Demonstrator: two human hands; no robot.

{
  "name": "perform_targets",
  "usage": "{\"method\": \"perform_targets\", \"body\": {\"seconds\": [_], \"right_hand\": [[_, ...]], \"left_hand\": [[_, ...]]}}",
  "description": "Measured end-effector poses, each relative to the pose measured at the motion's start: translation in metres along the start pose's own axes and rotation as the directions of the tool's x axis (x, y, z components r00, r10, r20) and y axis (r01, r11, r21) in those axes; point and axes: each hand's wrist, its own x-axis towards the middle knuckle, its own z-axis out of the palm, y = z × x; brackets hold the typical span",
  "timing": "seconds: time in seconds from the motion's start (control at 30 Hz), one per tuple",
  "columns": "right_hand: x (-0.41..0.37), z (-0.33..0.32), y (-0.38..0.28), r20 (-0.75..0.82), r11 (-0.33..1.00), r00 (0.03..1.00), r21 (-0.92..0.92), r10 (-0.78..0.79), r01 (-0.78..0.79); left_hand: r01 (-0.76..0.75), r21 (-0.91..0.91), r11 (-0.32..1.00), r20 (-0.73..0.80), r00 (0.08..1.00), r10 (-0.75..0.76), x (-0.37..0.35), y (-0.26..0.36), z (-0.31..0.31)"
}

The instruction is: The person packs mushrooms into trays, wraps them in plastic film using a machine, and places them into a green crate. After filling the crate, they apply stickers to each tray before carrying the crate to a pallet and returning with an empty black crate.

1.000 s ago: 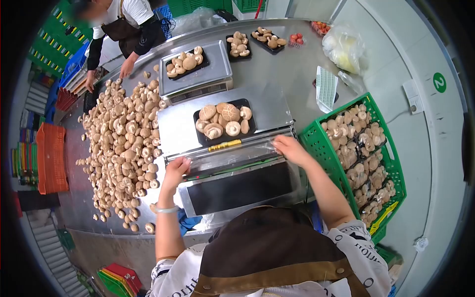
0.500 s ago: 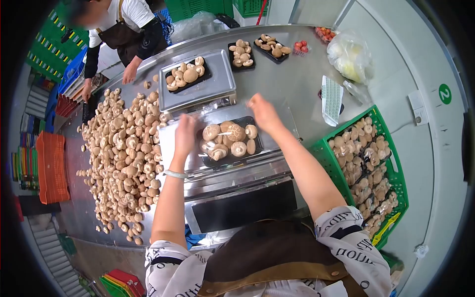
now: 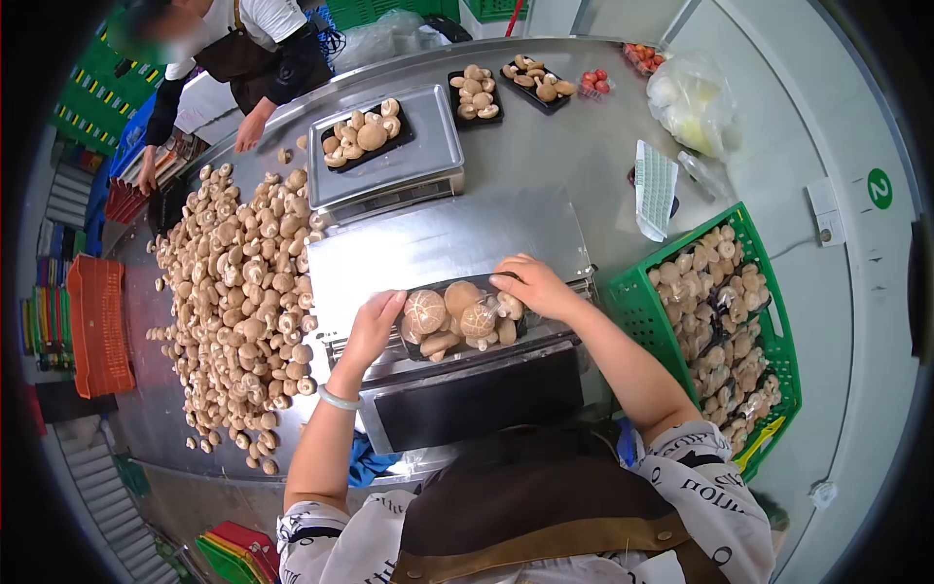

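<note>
A black tray of shiitake mushrooms (image 3: 462, 316) lies tilted on the front part of a metal wrapping machine (image 3: 438, 238), with shiny transparent film over the mushrooms. My left hand (image 3: 373, 326) is closed on the tray's left end, fingertips at its upper corner. At the upper right corner my right hand (image 3: 535, 287) grips the tray, its thumb over the rim and fingers bent behind. The tray's ends are partly hidden by my hands.
A large heap of loose mushrooms (image 3: 238, 302) covers the left side. Behind the machine stands a scale (image 3: 443, 151) carrying another mushroom tray (image 3: 362, 134). A green crate (image 3: 632, 302) of wrapped trays stands right. Across the table, a co-worker's hand (image 3: 255, 127) reaches over the edge.
The mushroom tray has come toward me, from the machine's flat top to its front edge. My hands have come down from the raised film onto the tray's two ends.
</note>
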Motion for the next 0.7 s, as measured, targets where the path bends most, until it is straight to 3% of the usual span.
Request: {"method": "perform_targets", "body": {"seconds": [0.07,0.17,0.2,0.23,0.33,0.43,0.5,0.53,0.6,0.63,0.7], "right_hand": [[-0.012,0.001,-0.013,-0.076,0.997,0.995,-0.037,0.058,-0.061],[-0.026,-0.007,-0.053,-0.195,0.995,0.978,0.083,0.077,-0.062],[-0.031,-0.015,-0.068,-0.203,0.998,0.978,0.040,0.048,-0.040],[-0.042,-0.020,-0.086,-0.178,0.995,0.982,0.079,0.068,-0.054],[-0.072,-0.030,-0.120,-0.147,0.993,0.988,0.107,0.057,-0.041],[-0.113,-0.019,-0.109,-0.035,0.981,0.995,0.176,0.094,-0.087],[-0.137,-0.002,-0.089,0.040,0.960,0.975,0.171,0.216,-0.220],[-0.146,0.009,-0.079,0.044,0.951,0.959,0.118,0.282,-0.285],[-0.158,0.033,-0.052,0.012,0.925,0.926,0.051,0.377,-0.377],[-0.163,0.050,-0.025,-0.077,0.948,0.950,0.127,0.302,-0.292],[-0.168,0.070,0.018,-0.083,0.927,0.924,0.044,0.375,-0.372]], "left_hand": [[-0.192,0.147,0.970,-0.113,0.971,0.209,-0.009,0.000,0.006],[-0.220,0.124,0.968,-0.209,0.947,0.242,-0.039,0.055,0.007],[-0.296,0.203,0.933,-0.260,0.903,0.343,-0.046,0.060,0.005],[-0.262,0.129,0.956,-0.294,0.911,0.289,-0.061,0.079,0.003],[-0.229,0.156,0.961,-0.283,0.921,0.266,-0.105,0.104,0.002],[-0.015,-0.064,0.998,-0.173,0.985,0.004,-0.144,0.081,0.018],[0.010,-0.136,0.991,-0.167,0.985,-0.033,-0.156,0.052,0.042],[0.100,-0.079,0.992,-0.144,0.983,-0.110,-0.157,0.030,0.052],[0.107,0.079,0.991,-0.164,0.982,-0.093,-0.153,0.001,0.073],[0.113,0.145,0.983,-0.170,0.982,-0.088,-0.149,-0.009,0.083],[0.032,0.207,0.978,-0.184,0.983,0.006,-0.138,-0.053,0.101]]}}
